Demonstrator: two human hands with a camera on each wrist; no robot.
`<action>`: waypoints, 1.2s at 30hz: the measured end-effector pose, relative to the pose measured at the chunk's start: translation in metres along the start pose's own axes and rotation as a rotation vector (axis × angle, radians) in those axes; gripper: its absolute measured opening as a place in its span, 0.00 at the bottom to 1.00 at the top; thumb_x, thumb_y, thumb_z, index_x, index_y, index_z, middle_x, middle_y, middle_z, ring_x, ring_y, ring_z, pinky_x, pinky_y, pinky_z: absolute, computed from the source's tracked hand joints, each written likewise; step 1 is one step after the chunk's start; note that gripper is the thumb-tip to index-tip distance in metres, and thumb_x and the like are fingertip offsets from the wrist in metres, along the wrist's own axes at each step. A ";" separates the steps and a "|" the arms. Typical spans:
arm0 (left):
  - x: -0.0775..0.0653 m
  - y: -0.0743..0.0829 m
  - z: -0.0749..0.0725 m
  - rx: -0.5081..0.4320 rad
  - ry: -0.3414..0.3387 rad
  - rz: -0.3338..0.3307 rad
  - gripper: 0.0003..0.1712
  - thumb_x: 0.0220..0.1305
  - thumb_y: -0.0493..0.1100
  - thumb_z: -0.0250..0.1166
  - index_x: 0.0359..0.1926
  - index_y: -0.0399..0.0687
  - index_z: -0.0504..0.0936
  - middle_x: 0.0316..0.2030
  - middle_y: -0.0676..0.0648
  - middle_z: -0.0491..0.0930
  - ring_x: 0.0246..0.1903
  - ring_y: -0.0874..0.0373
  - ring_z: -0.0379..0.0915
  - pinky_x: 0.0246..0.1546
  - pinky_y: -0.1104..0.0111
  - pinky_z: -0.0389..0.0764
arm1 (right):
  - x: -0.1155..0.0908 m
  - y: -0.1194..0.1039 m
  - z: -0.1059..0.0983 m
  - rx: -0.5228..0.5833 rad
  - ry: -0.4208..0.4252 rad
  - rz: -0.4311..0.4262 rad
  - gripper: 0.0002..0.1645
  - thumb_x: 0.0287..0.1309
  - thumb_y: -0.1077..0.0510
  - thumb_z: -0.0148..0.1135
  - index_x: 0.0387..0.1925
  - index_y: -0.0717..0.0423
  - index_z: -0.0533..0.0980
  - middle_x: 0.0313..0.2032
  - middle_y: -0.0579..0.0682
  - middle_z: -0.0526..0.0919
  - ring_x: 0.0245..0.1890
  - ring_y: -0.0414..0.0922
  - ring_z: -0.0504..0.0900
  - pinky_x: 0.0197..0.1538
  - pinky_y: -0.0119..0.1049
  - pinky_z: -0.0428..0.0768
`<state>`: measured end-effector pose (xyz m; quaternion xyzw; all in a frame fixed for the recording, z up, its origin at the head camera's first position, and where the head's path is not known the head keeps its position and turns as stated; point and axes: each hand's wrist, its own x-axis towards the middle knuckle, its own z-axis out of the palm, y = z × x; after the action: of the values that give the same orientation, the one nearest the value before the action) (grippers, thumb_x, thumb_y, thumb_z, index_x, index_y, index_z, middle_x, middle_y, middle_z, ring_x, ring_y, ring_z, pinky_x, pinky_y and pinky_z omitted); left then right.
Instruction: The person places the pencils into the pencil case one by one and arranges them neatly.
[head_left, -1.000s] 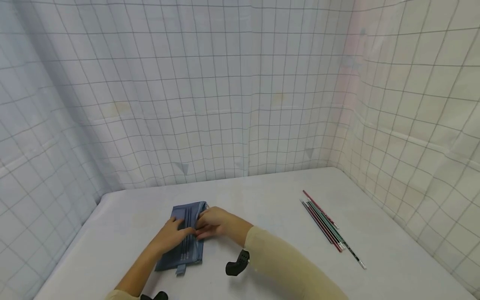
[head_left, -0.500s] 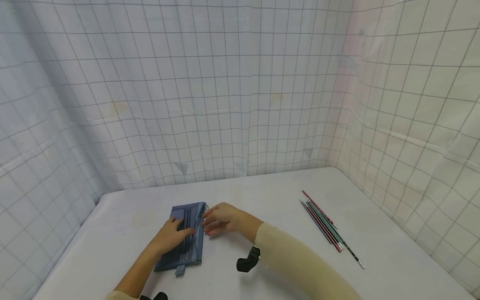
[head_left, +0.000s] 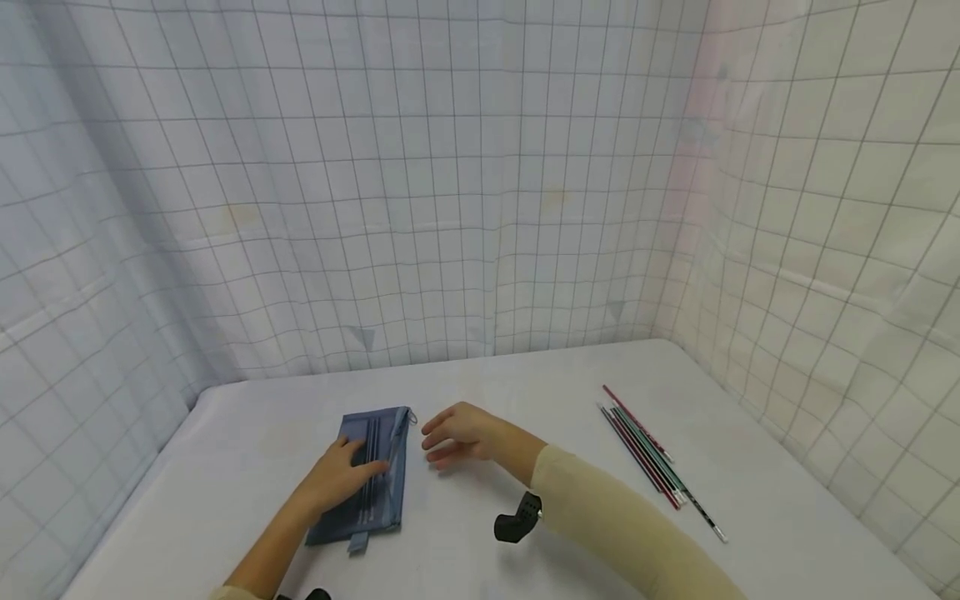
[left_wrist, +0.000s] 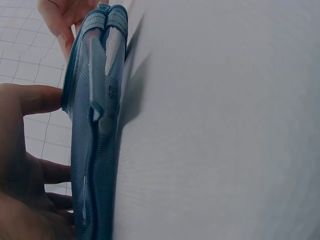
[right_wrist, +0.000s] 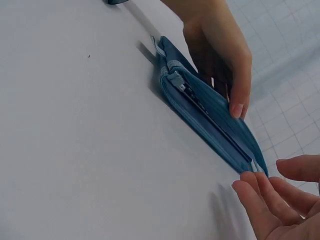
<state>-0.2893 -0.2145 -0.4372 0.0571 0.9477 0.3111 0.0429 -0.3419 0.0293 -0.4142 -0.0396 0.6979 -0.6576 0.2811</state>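
A blue zip pouch (head_left: 390, 500) lies flat on the white table, left of the middle. My left hand (head_left: 337, 479) rests on it with fingers spread. In the left wrist view the thumb and fingertips press the top face of the pouch (left_wrist: 92, 160). Its zip side gapes in the right wrist view, where a dark strip with white marks shows inside the pouch (right_wrist: 215, 130). My right hand (head_left: 461, 435) hovers just right of the pouch in the head view, fingers loosely bent and holding nothing.
Several pencils (head_left: 648, 454), red, green and dark, lie in a loose bundle on the right of the table (head_left: 555, 392). Grid-patterned white curtains (head_left: 450, 208) enclose the back and sides.
My right hand has come away from the pouch's zip edge and moved right, leaving a gap in the head view. The left hand stays on the pouch.
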 end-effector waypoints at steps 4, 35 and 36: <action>0.002 -0.001 -0.001 -0.003 0.000 0.009 0.52 0.69 0.63 0.63 0.71 0.20 0.63 0.72 0.16 0.49 0.70 0.18 0.48 0.64 0.30 0.59 | -0.003 0.000 -0.011 -0.017 0.019 -0.003 0.18 0.67 0.69 0.63 0.57 0.71 0.79 0.42 0.60 0.87 0.37 0.50 0.88 0.42 0.44 0.88; 0.006 -0.007 -0.009 0.003 -0.081 0.022 0.53 0.69 0.65 0.63 0.71 0.21 0.62 0.71 0.14 0.48 0.69 0.16 0.47 0.63 0.28 0.57 | -0.034 0.006 -0.089 -0.085 0.177 -0.012 0.22 0.66 0.67 0.66 0.60 0.70 0.77 0.48 0.59 0.85 0.41 0.51 0.87 0.43 0.46 0.87; 0.006 -0.008 -0.009 0.004 -0.080 0.024 0.53 0.69 0.65 0.63 0.71 0.21 0.63 0.71 0.14 0.48 0.69 0.16 0.47 0.63 0.28 0.58 | -0.036 0.006 -0.091 -0.093 0.184 -0.013 0.22 0.66 0.66 0.66 0.60 0.70 0.78 0.48 0.59 0.85 0.42 0.51 0.88 0.43 0.45 0.87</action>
<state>-0.2970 -0.2252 -0.4352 0.0809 0.9452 0.3070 0.0769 -0.3508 0.1270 -0.4095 0.0033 0.7503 -0.6269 0.2097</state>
